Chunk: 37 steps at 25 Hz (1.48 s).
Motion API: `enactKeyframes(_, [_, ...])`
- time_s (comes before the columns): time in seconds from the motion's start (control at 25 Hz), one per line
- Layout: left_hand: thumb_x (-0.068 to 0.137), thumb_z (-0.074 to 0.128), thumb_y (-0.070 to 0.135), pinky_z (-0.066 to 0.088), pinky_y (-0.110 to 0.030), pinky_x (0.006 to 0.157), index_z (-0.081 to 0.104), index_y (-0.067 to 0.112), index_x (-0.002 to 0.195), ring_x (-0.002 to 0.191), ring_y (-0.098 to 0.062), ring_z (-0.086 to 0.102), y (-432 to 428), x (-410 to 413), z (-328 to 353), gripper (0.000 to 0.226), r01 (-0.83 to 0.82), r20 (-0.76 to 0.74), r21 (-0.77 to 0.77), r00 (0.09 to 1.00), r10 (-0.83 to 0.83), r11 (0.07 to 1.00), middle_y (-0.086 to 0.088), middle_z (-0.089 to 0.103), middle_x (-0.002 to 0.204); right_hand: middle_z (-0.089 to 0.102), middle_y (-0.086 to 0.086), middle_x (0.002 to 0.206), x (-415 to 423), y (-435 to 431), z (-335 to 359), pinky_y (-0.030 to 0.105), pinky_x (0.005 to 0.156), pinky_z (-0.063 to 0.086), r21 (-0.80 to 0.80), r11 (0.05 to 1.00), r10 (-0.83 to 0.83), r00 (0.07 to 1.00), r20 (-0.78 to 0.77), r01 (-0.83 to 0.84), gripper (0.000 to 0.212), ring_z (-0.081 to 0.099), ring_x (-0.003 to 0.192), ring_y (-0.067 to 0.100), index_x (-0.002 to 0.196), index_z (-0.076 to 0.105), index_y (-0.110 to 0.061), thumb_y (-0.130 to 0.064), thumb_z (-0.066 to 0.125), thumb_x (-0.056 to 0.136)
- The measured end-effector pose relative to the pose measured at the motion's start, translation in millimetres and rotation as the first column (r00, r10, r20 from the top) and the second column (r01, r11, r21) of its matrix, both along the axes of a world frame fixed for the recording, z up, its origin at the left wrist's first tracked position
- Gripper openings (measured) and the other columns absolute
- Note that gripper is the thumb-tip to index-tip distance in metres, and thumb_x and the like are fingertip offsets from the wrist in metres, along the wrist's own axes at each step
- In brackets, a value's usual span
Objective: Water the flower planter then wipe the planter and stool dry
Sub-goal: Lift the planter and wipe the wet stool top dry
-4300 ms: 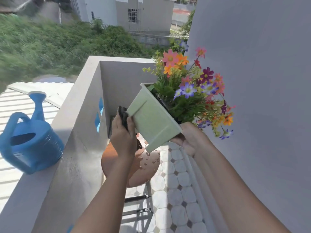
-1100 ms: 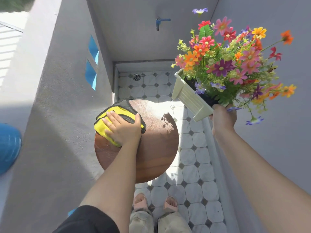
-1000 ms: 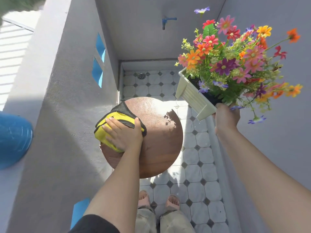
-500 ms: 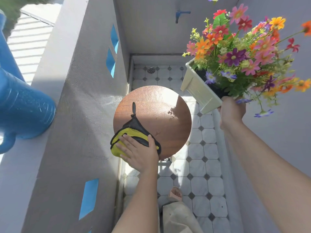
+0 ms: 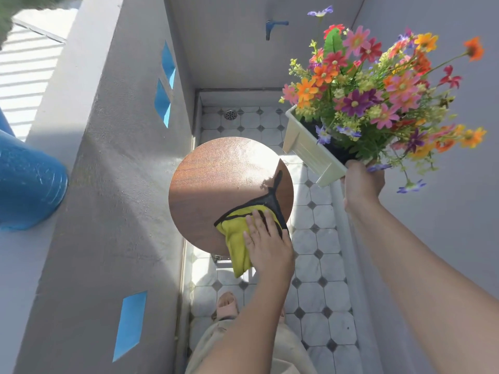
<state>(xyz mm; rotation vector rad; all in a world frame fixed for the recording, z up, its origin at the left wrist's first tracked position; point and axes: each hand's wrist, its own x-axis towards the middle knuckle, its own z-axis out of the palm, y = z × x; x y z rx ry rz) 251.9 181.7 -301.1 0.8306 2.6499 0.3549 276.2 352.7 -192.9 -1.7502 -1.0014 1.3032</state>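
Note:
A round brown stool [image 5: 216,184] stands below me on the tiled floor. My left hand [image 5: 266,244] presses a yellow cloth with black trim [image 5: 237,233] flat onto the stool's near right edge; part of the cloth hangs over the rim. My right hand [image 5: 361,184] holds a pale green planter [image 5: 307,155] full of colourful flowers [image 5: 378,98] in the air, tilted, to the right of the stool and apart from it.
A blue watering can [image 5: 27,182] sits on the parapet wall [image 5: 89,157] at the left. A grey wall [image 5: 445,238] runs close on the right. A blue tap [image 5: 272,25] and a floor drain [image 5: 230,113] lie at the far end. My feet stand below the stool.
My left hand has slid the cloth from the stool's left side round its near edge to the right. The planter stays held up in my right hand.

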Motion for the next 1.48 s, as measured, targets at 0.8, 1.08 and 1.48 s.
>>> enactKeyframes(0.8, [0.097,0.019,0.048,0.007,-0.061,0.111,0.013,0.023,0.151,0.147,-0.022,0.001,-23,-162,-4,0.06,-0.271,-0.042,-0.005,0.962,0.271,0.963,-0.002,0.007,0.16,0.046,-0.002,0.066,0,19,-4,0.028,0.053,0.035,0.012,0.999,-0.045,0.998,-0.053,0.046,0.026,0.042,0.055,0.013,0.064,0.039,-0.021,-0.001,0.051,0.076])
enactKeyframes(1.08, [0.088,0.015,0.068,0.004,-0.063,0.109,0.0,0.026,0.151,0.146,-0.025,-0.007,-51,-120,6,0.076,-0.169,0.002,-0.131,0.985,0.171,0.977,-0.007,-0.004,0.16,0.048,-0.002,0.069,-3,15,-6,0.027,0.055,0.036,-0.002,0.999,-0.055,0.996,-0.072,0.055,0.026,0.045,0.058,0.011,0.065,0.04,-0.021,-0.002,0.052,0.078])
enactKeyframes(1.48, [0.054,0.018,0.098,-0.004,-0.051,0.113,-0.002,0.011,0.149,0.144,-0.034,-0.009,-75,-135,-8,0.131,0.428,-0.086,-0.196,0.889,-0.45,0.882,-0.019,-0.008,0.155,0.048,-0.002,0.069,-2,11,-9,0.026,0.055,0.036,-0.012,0.998,-0.064,0.996,-0.068,0.063,0.027,0.045,0.058,0.012,0.066,0.038,-0.021,-0.001,0.051,0.079])
